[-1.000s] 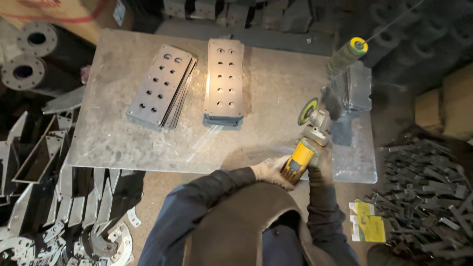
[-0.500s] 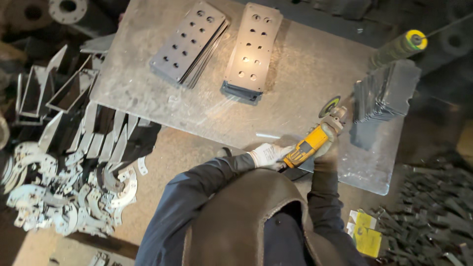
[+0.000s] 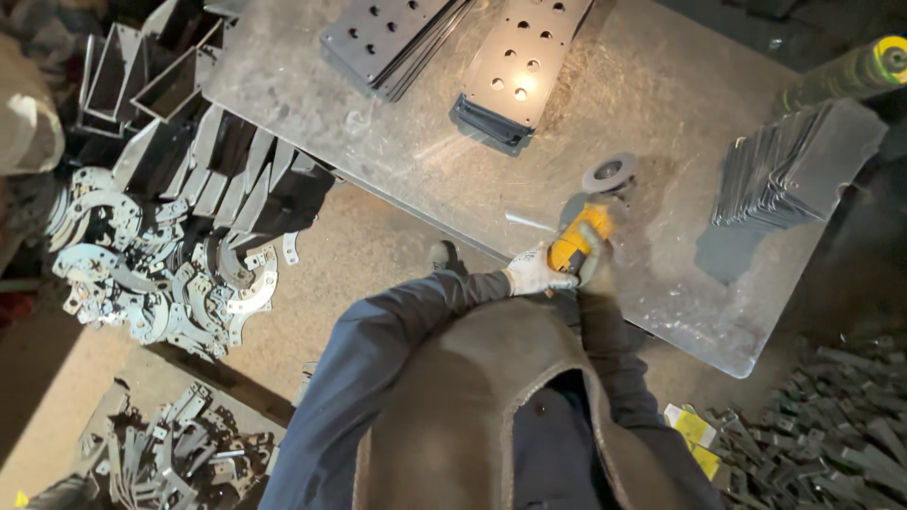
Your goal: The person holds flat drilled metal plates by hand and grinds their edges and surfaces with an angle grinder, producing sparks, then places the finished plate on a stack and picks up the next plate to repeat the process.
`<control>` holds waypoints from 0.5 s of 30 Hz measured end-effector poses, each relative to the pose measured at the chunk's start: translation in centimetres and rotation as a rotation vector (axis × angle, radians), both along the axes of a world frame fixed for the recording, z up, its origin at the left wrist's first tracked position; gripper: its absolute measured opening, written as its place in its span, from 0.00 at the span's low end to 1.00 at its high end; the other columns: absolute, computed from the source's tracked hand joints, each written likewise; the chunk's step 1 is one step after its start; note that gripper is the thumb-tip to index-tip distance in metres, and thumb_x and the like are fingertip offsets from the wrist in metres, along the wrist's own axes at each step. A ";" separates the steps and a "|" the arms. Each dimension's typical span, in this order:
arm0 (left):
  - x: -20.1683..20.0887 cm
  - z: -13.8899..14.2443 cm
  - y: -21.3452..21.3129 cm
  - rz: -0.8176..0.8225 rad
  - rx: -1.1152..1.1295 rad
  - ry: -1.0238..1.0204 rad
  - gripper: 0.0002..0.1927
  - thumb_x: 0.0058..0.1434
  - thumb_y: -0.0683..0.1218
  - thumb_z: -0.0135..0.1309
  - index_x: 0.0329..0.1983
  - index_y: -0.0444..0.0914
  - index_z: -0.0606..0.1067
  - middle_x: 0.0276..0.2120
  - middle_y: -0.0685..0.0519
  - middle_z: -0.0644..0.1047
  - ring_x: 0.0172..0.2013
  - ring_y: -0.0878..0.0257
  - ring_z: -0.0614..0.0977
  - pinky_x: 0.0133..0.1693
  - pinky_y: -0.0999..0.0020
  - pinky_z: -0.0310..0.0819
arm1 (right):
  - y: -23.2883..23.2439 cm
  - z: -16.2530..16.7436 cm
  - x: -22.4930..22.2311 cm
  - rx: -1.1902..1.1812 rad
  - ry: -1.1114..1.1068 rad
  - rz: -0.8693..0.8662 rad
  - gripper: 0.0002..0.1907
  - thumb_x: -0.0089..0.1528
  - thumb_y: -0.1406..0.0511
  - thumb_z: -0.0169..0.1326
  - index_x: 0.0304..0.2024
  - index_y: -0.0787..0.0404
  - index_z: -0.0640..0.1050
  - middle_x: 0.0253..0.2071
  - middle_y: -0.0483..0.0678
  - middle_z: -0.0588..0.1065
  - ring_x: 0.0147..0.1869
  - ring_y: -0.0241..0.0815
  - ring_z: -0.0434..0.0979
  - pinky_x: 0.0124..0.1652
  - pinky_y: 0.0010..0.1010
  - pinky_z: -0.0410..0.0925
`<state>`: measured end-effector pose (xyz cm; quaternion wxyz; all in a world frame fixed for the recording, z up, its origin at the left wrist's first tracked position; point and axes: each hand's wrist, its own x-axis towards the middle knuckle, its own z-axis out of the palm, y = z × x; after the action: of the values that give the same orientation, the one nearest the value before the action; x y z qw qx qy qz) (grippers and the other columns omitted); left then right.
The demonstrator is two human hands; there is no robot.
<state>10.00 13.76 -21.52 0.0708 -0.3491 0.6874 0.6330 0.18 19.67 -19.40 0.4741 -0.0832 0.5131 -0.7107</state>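
Note:
A yellow angle grinder (image 3: 584,236) lies across the near edge of a steel work table (image 3: 397,142), its round disc (image 3: 609,173) pointing away from me. My left hand (image 3: 536,274), in a white glove, grips the rear of its yellow body. My right hand (image 3: 597,267), in a dark glove, wraps the body just beside it. A stack of flat grey plates (image 3: 789,170) leans on the table to the right of the disc.
Two stacks of perforated steel plates (image 3: 392,38) (image 3: 524,66) lie at the table's far side. Curved metal brackets (image 3: 161,274) and angled pieces (image 3: 179,85) crowd the floor on the left. Dark metal scrap (image 3: 831,425) is piled at the right; a yellow-capped cylinder (image 3: 864,61) stands at the upper right.
The view has swung left and down, so the table now sits higher and to the right. The grinder stays in both hands and has turned more upright, disc away from me.

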 end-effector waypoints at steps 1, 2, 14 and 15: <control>-0.1 -0.2 0.2 0.017 -0.138 0.023 0.50 0.44 0.63 0.69 0.61 0.29 0.65 0.40 0.40 0.80 0.41 0.46 0.84 0.44 0.55 0.79 | 0.1 -0.3 0.3 0.003 0.078 -0.008 0.21 0.64 0.58 0.55 0.55 0.63 0.74 0.45 0.46 0.76 0.46 0.40 0.77 0.47 0.32 0.72; 0.0 -0.5 0.6 0.032 -0.271 0.043 0.52 0.42 0.65 0.71 0.61 0.30 0.66 0.41 0.38 0.79 0.43 0.45 0.82 0.46 0.55 0.77 | 0.4 -0.6 0.5 0.011 0.153 -0.018 0.21 0.63 0.60 0.56 0.57 0.62 0.73 0.46 0.44 0.75 0.48 0.38 0.76 0.48 0.31 0.72; -3.4 -1.6 3.1 0.146 -0.360 -0.193 0.34 0.51 0.57 0.60 0.55 0.32 0.69 0.46 0.36 0.80 0.49 0.42 0.83 0.50 0.52 0.77 | 3.1 -2.0 -0.3 0.182 0.471 0.071 0.21 0.65 0.63 0.59 0.58 0.68 0.75 0.50 0.48 0.78 0.50 0.35 0.78 0.49 0.26 0.72; -3.9 -1.6 3.2 0.133 -0.382 -0.204 0.35 0.53 0.58 0.60 0.56 0.32 0.67 0.47 0.35 0.79 0.50 0.42 0.82 0.52 0.51 0.75 | 3.5 -2.2 -0.5 0.221 0.420 0.041 0.21 0.65 0.62 0.59 0.57 0.67 0.76 0.48 0.47 0.79 0.47 0.35 0.77 0.45 0.26 0.71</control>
<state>6.05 16.96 -23.13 0.0307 -0.4628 0.7595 0.4561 -0.31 23.17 -21.64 0.3776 -0.1873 0.6733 -0.6074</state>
